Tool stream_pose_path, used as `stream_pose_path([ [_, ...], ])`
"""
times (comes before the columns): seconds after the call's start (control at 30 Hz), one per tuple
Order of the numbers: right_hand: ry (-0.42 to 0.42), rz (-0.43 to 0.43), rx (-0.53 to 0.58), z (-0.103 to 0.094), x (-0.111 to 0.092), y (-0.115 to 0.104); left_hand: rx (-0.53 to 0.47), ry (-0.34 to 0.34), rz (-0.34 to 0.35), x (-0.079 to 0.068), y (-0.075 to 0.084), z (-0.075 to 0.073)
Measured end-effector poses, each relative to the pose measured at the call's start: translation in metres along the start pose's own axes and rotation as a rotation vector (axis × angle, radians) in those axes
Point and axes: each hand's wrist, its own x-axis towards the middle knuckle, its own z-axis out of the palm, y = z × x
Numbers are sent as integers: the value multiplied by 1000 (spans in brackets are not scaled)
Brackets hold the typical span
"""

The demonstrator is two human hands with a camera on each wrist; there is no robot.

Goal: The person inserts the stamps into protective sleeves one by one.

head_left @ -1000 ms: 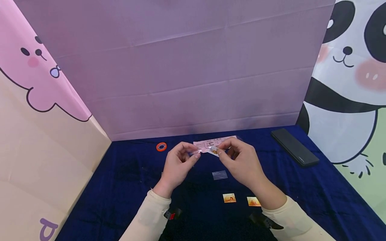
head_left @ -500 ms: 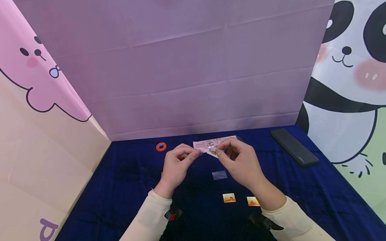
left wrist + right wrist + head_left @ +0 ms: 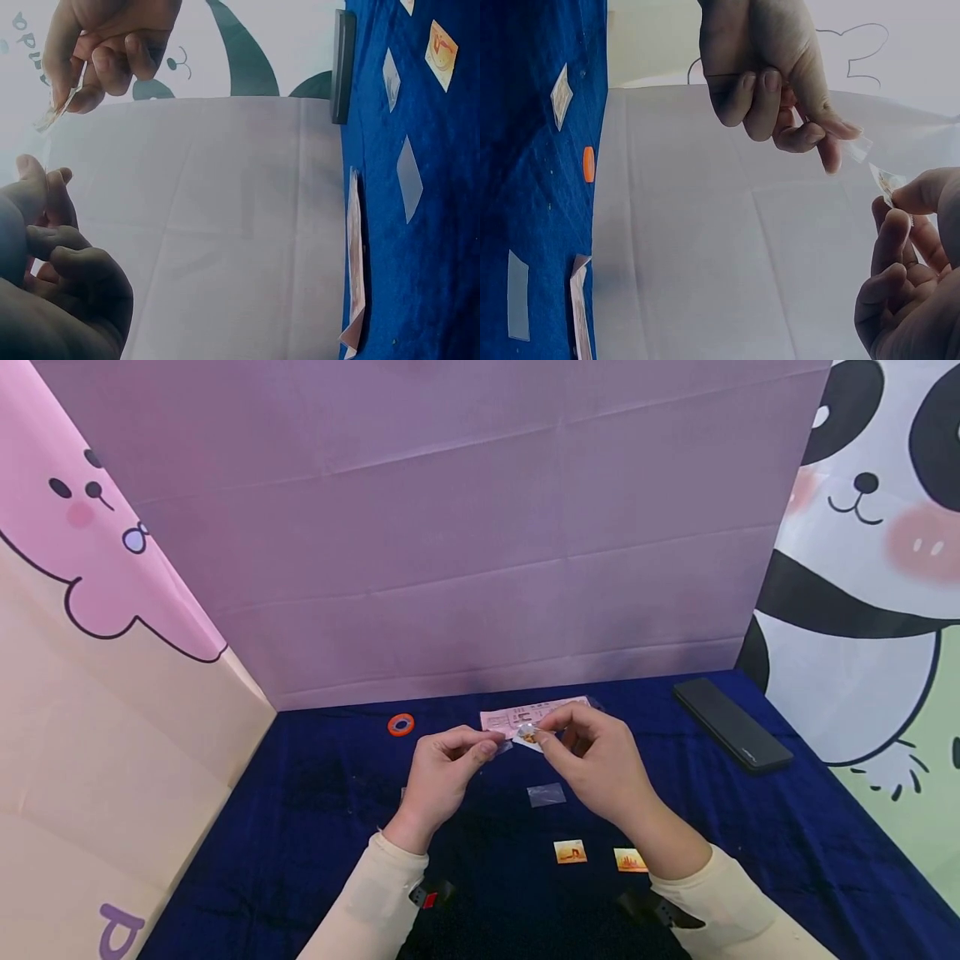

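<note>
Between its thumb and index finger my left hand (image 3: 442, 781) pinches a small clear plastic piece (image 3: 859, 147), perhaps a little sleeve. My right hand (image 3: 603, 764) pinches a small printed card (image 3: 527, 737), pale with a golden-brown picture and a shiny surface. Both hands are raised over the far half of the table, fingertips facing each other. In the right wrist view a narrow gap separates the plastic from the card. The right thumb and fingers hide part of the card.
Behind the hands lies a pink printed strip (image 3: 517, 717). An orange ring-shaped roll (image 3: 401, 725) is at far left, a black flat case (image 3: 733, 727) at right. Nearer are a clear plastic piece (image 3: 547, 795) and two orange-yellow cards (image 3: 571, 852), one partly behind the right wrist.
My left fingers, spread apart around the plastic a second ago, have come together in a pinch, and the plastic now sticks out towards the card. My right hand has barely moved.
</note>
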Motion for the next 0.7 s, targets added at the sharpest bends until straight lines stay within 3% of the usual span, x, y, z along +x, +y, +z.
stream_pose_path([
  [0.4,0,-16,-19,1,1,1,32,-23,0,0,-1,0],
  [0.7,1,-28,-16,1,1,0,150,-56,11,1,-2,0],
])
